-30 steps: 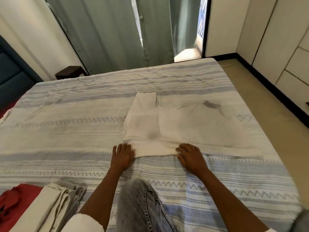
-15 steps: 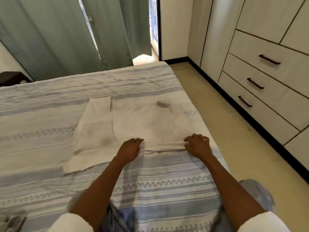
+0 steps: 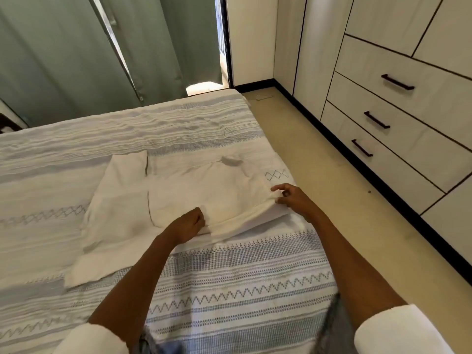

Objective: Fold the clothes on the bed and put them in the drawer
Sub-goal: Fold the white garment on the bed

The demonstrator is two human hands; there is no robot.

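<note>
Fingers (image 3: 277, 188) of the right hand (image 3: 293, 200) pinching the near hem of the white garment (image 3: 204, 192) at its 3 o'clock corner, index raised, cloth lifted slightly off the bedspread (image 3: 229, 290). Left hand (image 3: 189, 223) curled into a fist round the same hem toward 7 o'clock, knuckles up. Garment lying flat in the middle of the bed, one side already turned in, a loose flap trailing toward 8 o'clock.

Probably the start of carrying the near edge up toward 12 o'clock. To do it well: lift both corners evenly, keep the hem taut between the hands, lay it square on the far edge, then smooth outward. Risk of a skewed fold if one hand leads.

Closed drawers (image 3: 398, 118) at 2 o'clock, across the floor (image 3: 344, 200), not yet needed.
</note>
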